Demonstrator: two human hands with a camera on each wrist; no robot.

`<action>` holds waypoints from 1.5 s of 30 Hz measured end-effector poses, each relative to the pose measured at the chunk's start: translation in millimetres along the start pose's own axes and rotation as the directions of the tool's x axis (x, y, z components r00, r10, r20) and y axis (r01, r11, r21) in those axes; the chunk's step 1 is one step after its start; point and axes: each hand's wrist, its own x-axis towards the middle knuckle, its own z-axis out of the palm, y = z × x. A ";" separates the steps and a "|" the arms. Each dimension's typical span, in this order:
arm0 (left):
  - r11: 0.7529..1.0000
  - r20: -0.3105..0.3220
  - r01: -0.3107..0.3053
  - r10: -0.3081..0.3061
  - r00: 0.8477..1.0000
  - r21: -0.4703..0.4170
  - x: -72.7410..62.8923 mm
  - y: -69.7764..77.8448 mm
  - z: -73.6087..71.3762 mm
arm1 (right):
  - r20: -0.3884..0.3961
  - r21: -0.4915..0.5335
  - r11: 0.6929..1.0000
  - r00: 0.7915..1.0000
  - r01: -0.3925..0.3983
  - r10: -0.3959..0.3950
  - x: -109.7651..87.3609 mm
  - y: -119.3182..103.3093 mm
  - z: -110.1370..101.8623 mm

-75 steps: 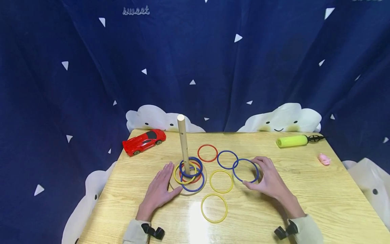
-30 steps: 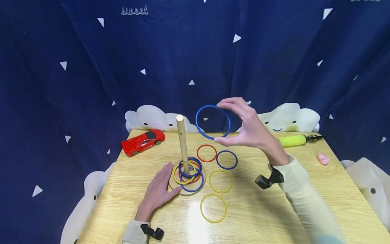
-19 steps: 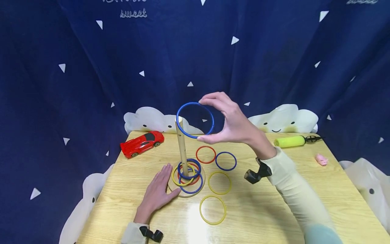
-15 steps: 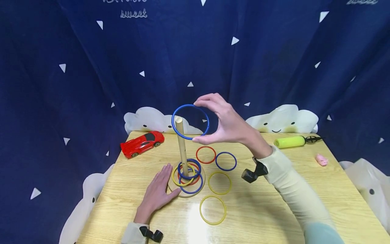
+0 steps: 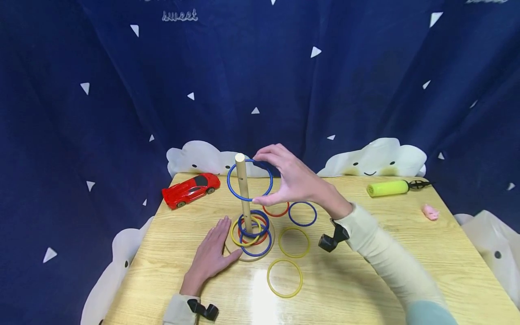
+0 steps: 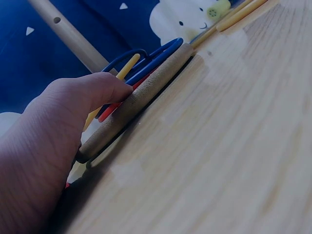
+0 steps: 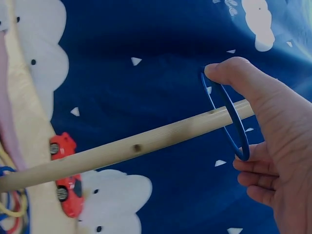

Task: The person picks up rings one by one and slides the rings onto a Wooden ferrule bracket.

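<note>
A wooden post (image 5: 245, 207) stands on a round wooden base (image 6: 141, 102), where several blue, red and yellow rings lie loosely around its foot. My right hand (image 5: 294, 178) pinches a blue ring (image 5: 228, 180) between thumb and fingers. That ring encircles the post's upper part, below the top; the right wrist view shows the post (image 7: 170, 135) passing through it. Flat beside the base rests my left hand (image 5: 209, 253), its fingers straight along the left edge. Its thumb (image 6: 109, 90) touches the base's rim in the left wrist view.
On the table right of the base lie a red ring (image 5: 277, 215), a blue ring (image 5: 302, 225) and two yellow rings (image 5: 294, 257) (image 5: 285, 296). A red toy car (image 5: 191, 190) sits back left. A yellow-green pump (image 5: 387, 188) and pink toy (image 5: 430, 211) lie at the right.
My right hand has picked up the blue ring from the table, carried it up and left over the post's top, and lowered it around the post. My left hand has stayed put.
</note>
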 end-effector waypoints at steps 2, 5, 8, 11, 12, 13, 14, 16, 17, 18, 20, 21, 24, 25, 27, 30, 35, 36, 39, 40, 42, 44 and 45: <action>1.000 -0.001 -0.002 0.002 1.000 0.005 0.3 -0.6 -0.2 | 0.012 -0.004 1.000 1.000 -0.010 0.010 -6.0 2.8 7.1; 1.000 -0.013 -0.009 0.009 1.000 0.008 0.6 -0.9 -0.7 | 0.035 -0.006 0.999 0.999 -0.036 0.037 -15.4 6.2 18.5; 1.000 -0.024 -0.017 0.017 1.000 0.005 0.7 -1.1 -0.9 | 0.072 -0.008 0.997 0.995 -0.074 0.075 -25.4 9.1 30.6; 1.000 -0.026 -0.019 0.019 0.999 0.001 0.3 -1.3 -1.0 | 0.102 -0.010 0.994 0.989 -0.111 0.111 -37.0 12.9 45.1; 1.000 -0.026 -0.020 0.020 0.999 -0.001 0.3 -1.4 -0.9 | 0.110 -0.011 0.993 0.986 -0.121 0.121 -41.1 14.8 50.4; 1.000 -0.024 -0.020 0.020 1.000 -0.001 0.2 -1.6 -0.8 | 0.118 -0.012 0.991 0.984 -0.134 0.134 -45.7 16.7 55.7; 1.000 -0.023 -0.020 0.020 1.000 0.002 0.3 -1.9 -0.5 | 0.124 -0.012 0.989 0.981 -0.146 0.146 -50.1 18.7 61.4; 1.000 -0.021 -0.020 0.020 1.000 0.008 0.7 -2.2 -0.2 | 0.139 -0.021 0.986 0.976 -0.166 0.167 -59.4 24.1 73.2; 1.000 -0.021 -0.019 0.019 1.000 0.009 1.0 -2.1 -0.2 | 0.145 -0.027 0.984 0.974 -0.175 0.177 -64.3 26.5 78.6; 1.000 -0.020 -0.018 0.018 1.000 0.011 1.3 -2.1 -0.1 | 0.154 -0.033 0.982 0.970 -0.185 0.187 -69.1 28.9 83.9; 1.000 -0.018 -0.016 0.017 1.000 0.017 1.7 -1.9 -0.1 | 0.171 -0.047 0.979 0.964 -0.200 0.205 -78.1 32.7 94.2; 1.000 -0.018 -0.015 0.015 1.000 0.018 1.9 -1.7 -0.2 | 0.178 -0.056 0.977 0.961 -0.206 0.213 -82.4 34.7 99.0; 1.000 -0.015 -0.013 0.013 1.000 0.018 2.0 -1.3 -0.2 | 0.192 -0.072 0.972 0.953 -0.223 0.233 -94.0 39.5 110.9; 1.000 -0.015 -0.015 0.015 1.000 0.018 2.0 -1.2 -0.1 | 0.194 -0.073 0.972 0.953 -0.224 0.234 -97.4 41.2 114.4; 1.000 -0.014 -0.018 0.018 1.000 0.016 1.8 -0.8 0.0 | 0.196 -0.085 0.971 0.952 -0.222 0.234 -104.0 44.8 120.7; 1.000 -0.020 -0.025 0.025 0.999 0.011 1.5 -0.3 0.1 | 0.193 -0.100 0.971 0.954 -0.215 0.231 -113.5 50.5 128.7; 1.000 -0.032 -0.029 0.029 0.999 0.005 0.7 -0.4 0.5 | 0.194 -0.140 0.965 0.949 -0.223 0.248 -130.1 58.0 140.8; 1.000 -0.032 -0.028 0.028 0.999 0.003 0.6 -0.3 0.5 | 0.197 -0.144 0.963 0.947 -0.227 0.252 -133.6 58.8 142.5; 1.000 -0.027 -0.022 0.022 0.999 0.002 0.6 -0.1 0.8 | 0.200 -0.139 0.961 0.944 -0.239 0.264 -143.6 59.4 145.6; 1.000 -0.026 -0.022 0.022 0.999 0.002 0.6 -0.1 0.9 | 0.197 -0.139 0.959 0.942 -0.247 0.271 -147.1 59.4 146.1; 1.000 -0.024 -0.022 0.022 0.999 0.001 0.7 0.0 1.0 | 0.188 -0.131 0.955 0.939 -0.267 0.289 -154.2 58.9 146.0; 1.000 -0.026 -0.024 0.024 0.999 0.000 0.5 -0.1 1.0 | 0.175 -0.124 0.949 0.935 -0.289 0.308 -162.1 58.3 145.2; 1.000 -0.026 -0.024 0.024 0.999 -0.002 0.4 -0.2 0.9 | 0.166 -0.116 0.946 0.933 -0.302 0.318 -166.1 57.7 144.5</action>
